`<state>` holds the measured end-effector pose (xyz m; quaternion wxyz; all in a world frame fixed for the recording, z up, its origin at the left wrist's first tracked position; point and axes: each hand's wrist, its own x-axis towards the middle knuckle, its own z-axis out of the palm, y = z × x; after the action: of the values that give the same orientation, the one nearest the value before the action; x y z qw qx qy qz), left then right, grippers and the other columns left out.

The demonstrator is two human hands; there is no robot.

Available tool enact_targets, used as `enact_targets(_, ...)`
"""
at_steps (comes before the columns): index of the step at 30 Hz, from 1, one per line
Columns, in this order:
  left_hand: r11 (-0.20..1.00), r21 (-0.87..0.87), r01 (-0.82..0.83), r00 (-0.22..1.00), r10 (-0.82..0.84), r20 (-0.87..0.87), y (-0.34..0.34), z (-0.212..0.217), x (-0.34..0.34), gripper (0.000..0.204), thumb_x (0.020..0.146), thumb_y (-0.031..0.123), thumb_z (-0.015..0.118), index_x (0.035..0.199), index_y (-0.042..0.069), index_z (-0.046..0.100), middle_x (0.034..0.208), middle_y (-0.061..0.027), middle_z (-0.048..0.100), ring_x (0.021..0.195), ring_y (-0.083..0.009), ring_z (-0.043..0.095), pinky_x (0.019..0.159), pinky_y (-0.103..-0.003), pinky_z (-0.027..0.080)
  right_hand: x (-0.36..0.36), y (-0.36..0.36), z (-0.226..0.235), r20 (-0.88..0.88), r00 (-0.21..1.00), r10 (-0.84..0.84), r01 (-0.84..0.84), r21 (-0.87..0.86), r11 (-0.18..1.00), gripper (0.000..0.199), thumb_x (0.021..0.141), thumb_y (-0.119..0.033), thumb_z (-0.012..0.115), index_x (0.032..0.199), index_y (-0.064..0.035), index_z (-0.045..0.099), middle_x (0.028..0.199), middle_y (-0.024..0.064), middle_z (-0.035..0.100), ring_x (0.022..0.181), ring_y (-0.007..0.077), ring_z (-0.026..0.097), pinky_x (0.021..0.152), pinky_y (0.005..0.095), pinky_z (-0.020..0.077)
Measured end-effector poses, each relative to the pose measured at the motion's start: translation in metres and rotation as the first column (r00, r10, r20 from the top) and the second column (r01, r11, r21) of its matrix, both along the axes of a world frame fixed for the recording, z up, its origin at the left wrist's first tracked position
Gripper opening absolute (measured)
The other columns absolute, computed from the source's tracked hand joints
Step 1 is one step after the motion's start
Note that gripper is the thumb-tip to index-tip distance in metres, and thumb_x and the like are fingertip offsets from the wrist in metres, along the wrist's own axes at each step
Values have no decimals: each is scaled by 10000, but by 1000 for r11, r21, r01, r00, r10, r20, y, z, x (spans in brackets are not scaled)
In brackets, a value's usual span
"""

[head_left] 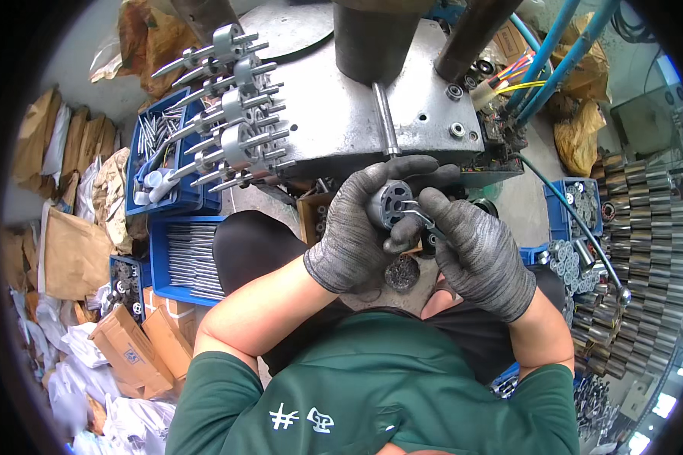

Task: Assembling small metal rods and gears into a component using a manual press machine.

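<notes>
My left hand (360, 227), in a grey work glove, is closed round a short round metal housing (391, 203) with several holes in its end face. My right hand (478, 246), gloved too, grips a slim metal tool with two thin prongs (420, 210). The prongs reach to the housing's face; whether they touch it I cannot tell. Both hands are in front of the press table (334, 114), just below a slanting metal rod (385, 121). Along the table's left side stand several round metal parts with shafts through them (239, 140).
A thick press column (376, 38) rises behind the table. To the left are a blue bin of shafts (193, 258) and cardboard boxes (133, 353). Stacked metal cylinders (637, 250) fill the right side, beside a bin of small rings (580, 205). A black hose (569, 212) runs past it.
</notes>
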<state>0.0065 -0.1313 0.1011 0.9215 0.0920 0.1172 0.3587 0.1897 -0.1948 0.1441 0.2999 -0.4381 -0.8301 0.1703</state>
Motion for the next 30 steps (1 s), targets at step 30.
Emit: enact_targets(30,936,-49,349,839,-289,461,18,-17,0,622,974,453,552,1427,29,493,1465,-319,504,714,-239,682,585,-331,608,11,-10,20,-22,954,299,-293,-280,914,742,709,-1,672,1429,-156,584,949,103,657,908,332,667,760,452,561)
